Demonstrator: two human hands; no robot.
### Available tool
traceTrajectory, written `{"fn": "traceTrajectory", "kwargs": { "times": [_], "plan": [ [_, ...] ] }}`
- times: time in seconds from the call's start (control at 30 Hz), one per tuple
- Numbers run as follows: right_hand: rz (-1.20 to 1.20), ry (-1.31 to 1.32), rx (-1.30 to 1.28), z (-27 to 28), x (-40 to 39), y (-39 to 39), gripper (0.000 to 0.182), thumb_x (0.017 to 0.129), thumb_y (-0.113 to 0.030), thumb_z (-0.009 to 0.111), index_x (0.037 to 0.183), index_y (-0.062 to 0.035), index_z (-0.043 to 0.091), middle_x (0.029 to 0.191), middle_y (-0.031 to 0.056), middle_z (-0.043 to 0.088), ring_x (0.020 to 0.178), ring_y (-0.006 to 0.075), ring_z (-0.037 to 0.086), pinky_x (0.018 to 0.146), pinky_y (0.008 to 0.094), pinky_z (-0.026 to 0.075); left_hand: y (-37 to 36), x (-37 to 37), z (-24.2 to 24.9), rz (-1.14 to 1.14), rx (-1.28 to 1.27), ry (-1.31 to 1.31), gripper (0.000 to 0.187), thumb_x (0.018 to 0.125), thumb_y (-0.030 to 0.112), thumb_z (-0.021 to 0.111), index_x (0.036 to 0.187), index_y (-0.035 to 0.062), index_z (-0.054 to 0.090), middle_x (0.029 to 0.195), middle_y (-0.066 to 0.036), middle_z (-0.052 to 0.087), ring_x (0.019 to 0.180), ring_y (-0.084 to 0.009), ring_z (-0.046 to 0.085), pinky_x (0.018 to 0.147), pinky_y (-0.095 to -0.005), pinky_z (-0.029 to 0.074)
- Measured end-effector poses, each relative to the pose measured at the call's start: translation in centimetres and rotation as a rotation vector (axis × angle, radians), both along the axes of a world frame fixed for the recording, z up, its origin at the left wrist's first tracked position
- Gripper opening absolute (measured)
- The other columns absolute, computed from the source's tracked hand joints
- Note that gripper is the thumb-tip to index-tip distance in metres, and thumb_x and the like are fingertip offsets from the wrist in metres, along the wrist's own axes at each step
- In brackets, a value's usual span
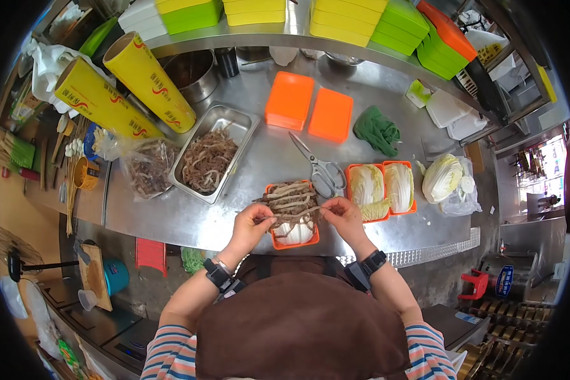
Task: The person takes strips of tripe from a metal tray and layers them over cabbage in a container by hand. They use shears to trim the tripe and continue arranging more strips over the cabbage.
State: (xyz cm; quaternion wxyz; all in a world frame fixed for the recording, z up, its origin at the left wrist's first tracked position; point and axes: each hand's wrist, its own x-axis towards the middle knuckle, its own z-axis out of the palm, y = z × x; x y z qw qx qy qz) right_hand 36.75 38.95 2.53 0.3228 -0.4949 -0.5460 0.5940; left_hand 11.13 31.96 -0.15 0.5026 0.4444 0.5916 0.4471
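Observation:
An orange tray point(296, 244) sits near the front edge of the steel counter, holding white cabbage point(292, 234) with brown strips point(291, 195) laid across its far part. Over the tray, my left hand point(254, 221) pinches one end of a brown strip, and my right hand point(341, 214) pinches the other end. The strip is stretched between them. A metal pan point(240, 126) to the left holds a pile of similar brown strips point(208, 161). Scissors point(323, 171) lie just beyond my right hand. To the right stand two orange trays of cabbage point(399, 187).
Orange tray stacks point(289, 100) and a green cloth point(377, 130) lie farther back. A bag of brown strips point(149, 166) and yellow film rolls point(149, 82) are at left. A cabbage point(442, 178) rests at right. A shelf point(285, 39) crosses the back.

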Motion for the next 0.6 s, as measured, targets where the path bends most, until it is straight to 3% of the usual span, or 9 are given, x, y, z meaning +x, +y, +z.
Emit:
{"fn": "traceTrajectory", "kwargs": {
  "times": [0.23,0.4,0.6],
  "plan": [
    [-0.044,0.018,-0.012,-3.8,-0.2,0.4,0.009,0.085,-0.004,0.07,0.092,-0.0021,0.065,0.082,-0.0008,0.065,0.073,0.0055,0.058,0.065,0.0206,0.047,-0.1,0.4,-2.6,0.083,0.041,0.014,0.015,0.081,0.0,0.073,0.09,0.0035,0.062,0.089,-0.002,0.062,0.079,-0.0092,0.062,0.069,-0.0233,0.051],
    [-0.023,0.006,-0.042,-4.9,-0.6,-0.3,0.009,0.084,-0.003,0.071,0.091,-0.0022,0.065,0.082,-0.0002,0.065,0.074,0.0065,0.058,0.065,0.0224,0.048,-0.5,0.2,-0.9,0.039,0.057,0.241,0.016,0.079,-0.004,0.068,0.093,0.0023,0.062,0.094,-0.007,0.057,0.081,-0.015,0.064,0.068,-0.0257,0.053],
    [-0.027,-0.101,0.016,-5.1,-1.1,-0.4,0.009,0.081,-0.003,0.072,0.088,-0.0021,0.067,0.078,0.0007,0.065,0.068,0.0079,0.055,0.063,0.0239,0.047,-0.1,0.3,-2.2,0.03,0.101,0.372,0.014,0.078,0.001,0.069,0.09,0.0047,0.062,0.084,-0.007,0.061,0.074,-0.0199,0.064,0.065,-0.0302,0.052]
  ]
}}
